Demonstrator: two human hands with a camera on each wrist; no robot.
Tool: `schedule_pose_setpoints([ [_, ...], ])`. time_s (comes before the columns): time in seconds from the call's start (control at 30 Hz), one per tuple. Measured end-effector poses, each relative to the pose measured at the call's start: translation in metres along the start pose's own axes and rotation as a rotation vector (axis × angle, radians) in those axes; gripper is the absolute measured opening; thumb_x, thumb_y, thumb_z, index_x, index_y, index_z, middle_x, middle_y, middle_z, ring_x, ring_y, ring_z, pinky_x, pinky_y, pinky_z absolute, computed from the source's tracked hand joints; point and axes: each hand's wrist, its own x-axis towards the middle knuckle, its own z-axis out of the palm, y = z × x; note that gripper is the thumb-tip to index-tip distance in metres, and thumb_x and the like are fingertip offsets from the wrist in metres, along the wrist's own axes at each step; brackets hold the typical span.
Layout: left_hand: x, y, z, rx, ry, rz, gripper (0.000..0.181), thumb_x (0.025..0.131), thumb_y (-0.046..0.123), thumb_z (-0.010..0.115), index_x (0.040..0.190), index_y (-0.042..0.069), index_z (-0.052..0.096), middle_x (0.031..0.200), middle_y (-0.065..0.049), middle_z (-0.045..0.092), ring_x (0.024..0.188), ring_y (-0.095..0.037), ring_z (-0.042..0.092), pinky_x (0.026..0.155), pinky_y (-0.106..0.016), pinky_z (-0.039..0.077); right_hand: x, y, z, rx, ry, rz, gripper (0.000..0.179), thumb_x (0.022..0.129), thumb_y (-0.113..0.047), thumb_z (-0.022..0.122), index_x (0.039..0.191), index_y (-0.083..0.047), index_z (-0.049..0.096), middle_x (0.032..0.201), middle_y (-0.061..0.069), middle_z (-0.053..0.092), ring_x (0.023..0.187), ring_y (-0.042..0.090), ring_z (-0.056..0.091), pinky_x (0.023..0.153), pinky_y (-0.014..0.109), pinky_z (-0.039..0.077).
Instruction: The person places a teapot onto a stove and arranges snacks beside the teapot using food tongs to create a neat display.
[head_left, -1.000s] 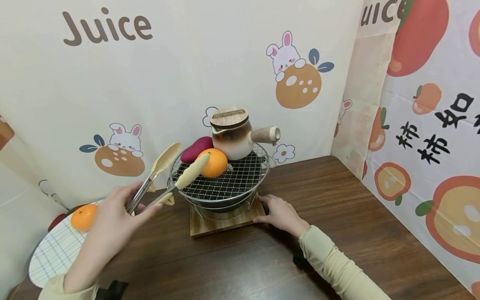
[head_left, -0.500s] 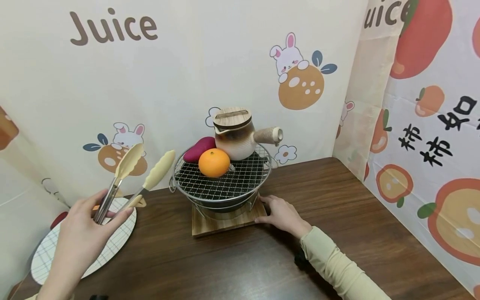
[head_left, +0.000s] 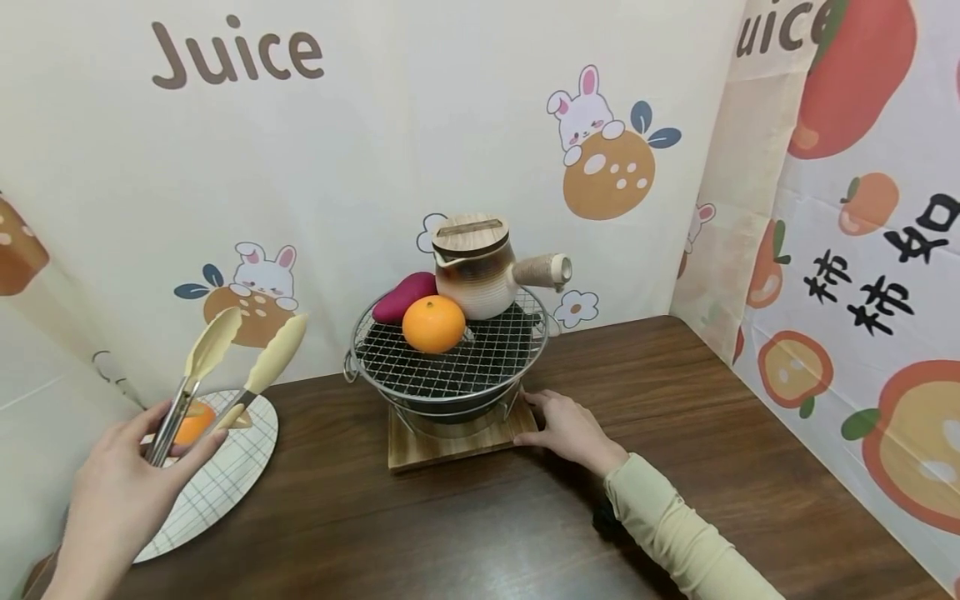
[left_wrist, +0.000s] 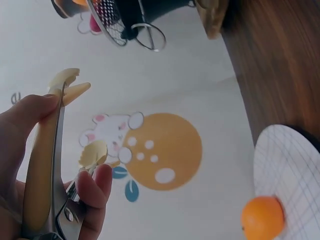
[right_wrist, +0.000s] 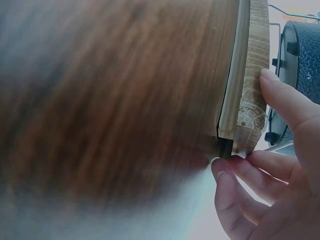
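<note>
My left hand (head_left: 120,487) holds metal tongs with pale yellow tips (head_left: 277,354), their arms spread and nothing between them. In the head view they overlap an orange (head_left: 197,421) on a checked oval plate (head_left: 228,471); the left wrist view shows this orange (left_wrist: 263,218) apart from the tongs. My right hand (head_left: 570,432) grips the right edge of a square wooden board (head_left: 431,452), thumb on top and fingers at the side. On it stands a round grill (head_left: 480,367) bearing another orange (head_left: 433,325), a purple sweet potato (head_left: 405,297) and a lidded clay teapot (head_left: 476,287).
The teapot's wrapped handle (head_left: 538,272) juts out to the right, past the grill's rim. A wire ring (head_left: 350,367) hangs at the grill's left side. Printed cloth walls (head_left: 360,167) stand behind and to the right of the dark wooden table (head_left: 322,500).
My left hand has drawn the tongs left, away from the orange on the grill and over toward the plate. My right hand has stayed at the board.
</note>
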Motion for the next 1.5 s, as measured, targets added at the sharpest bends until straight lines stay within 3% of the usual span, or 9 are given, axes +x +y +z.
schedule_pose_setpoints([
  [0.17, 0.0, -0.011, 0.0, 0.005, 0.007, -0.02, 0.076, 0.088, 0.039, 0.069, 0.138, -0.013, 0.045, 0.122, -0.041, 0.049, 0.111, -0.052, 0.044, 0.084, -0.059, 0.034, 0.0, 0.0, 0.001, 0.002, 0.002, -0.002, 0.075, 0.074, -0.047, 0.081, 0.134, -0.007, 0.06, 0.13, 0.012, 0.064, 0.117, 0.029, 0.064, 0.086, 0.049, 0.056],
  [0.37, 0.0, -0.027, 0.0, 0.007, 0.019, -0.032, 0.077, 0.088, 0.039, 0.068, 0.137, -0.015, 0.044, 0.108, -0.039, 0.057, 0.112, -0.05, 0.043, 0.084, -0.055, 0.032, 0.0, 0.0, 0.001, -0.002, 0.007, -0.006, 0.075, 0.074, -0.047, 0.081, 0.134, -0.007, 0.06, 0.129, 0.011, 0.065, 0.117, 0.029, 0.064, 0.086, 0.049, 0.056],
  [0.67, 0.004, -0.053, 0.004, 0.041, 0.047, -0.074, 0.072, 0.085, 0.041, 0.071, 0.128, -0.013, 0.053, 0.11, -0.04, 0.056, 0.105, -0.048, 0.046, 0.074, -0.046, 0.031, 0.0, 0.001, 0.0, -0.004, 0.016, -0.015, 0.075, 0.074, -0.047, 0.081, 0.133, -0.007, 0.06, 0.129, 0.011, 0.065, 0.116, 0.029, 0.065, 0.086, 0.048, 0.056],
  [0.97, 0.004, -0.066, 0.005, 0.069, 0.06, -0.113, 0.055, 0.085, 0.041, 0.07, 0.105, -0.009, 0.06, 0.082, -0.029, 0.061, 0.095, -0.047, 0.049, 0.067, -0.044, 0.031, 0.0, 0.001, 0.001, -0.003, 0.012, -0.015, 0.075, 0.074, -0.047, 0.081, 0.134, -0.007, 0.06, 0.13, 0.011, 0.065, 0.117, 0.029, 0.065, 0.086, 0.048, 0.056],
  [1.17, 0.005, -0.075, 0.007, 0.115, 0.0, -0.195, 0.068, 0.089, 0.047, 0.065, 0.118, -0.014, 0.054, 0.081, -0.03, 0.062, 0.098, -0.051, 0.05, 0.067, -0.049, 0.035, 0.0, -0.002, -0.001, 0.004, 0.01, -0.01, 0.074, 0.074, -0.048, 0.081, 0.133, -0.009, 0.061, 0.13, 0.011, 0.065, 0.117, 0.029, 0.064, 0.087, 0.048, 0.056],
  [1.33, 0.007, -0.084, 0.009, 0.135, 0.015, -0.173, 0.067, 0.088, 0.048, 0.066, 0.114, -0.013, 0.057, 0.066, -0.018, 0.061, 0.079, -0.043, 0.055, 0.058, -0.038, 0.033, -0.001, -0.002, -0.001, 0.002, 0.011, -0.004, 0.075, 0.073, -0.048, 0.081, 0.134, -0.01, 0.061, 0.13, 0.01, 0.065, 0.117, 0.028, 0.065, 0.086, 0.048, 0.056],
  [1.5, 0.005, -0.09, 0.011, 0.149, 0.017, -0.19, 0.068, 0.088, 0.047, 0.065, 0.113, -0.016, 0.056, 0.061, -0.013, 0.056, 0.065, -0.029, 0.049, 0.053, -0.029, 0.029, -0.001, -0.001, -0.001, 0.003, 0.012, -0.005, 0.075, 0.073, -0.048, 0.081, 0.134, -0.009, 0.06, 0.129, 0.01, 0.065, 0.116, 0.029, 0.065, 0.086, 0.048, 0.056],
])
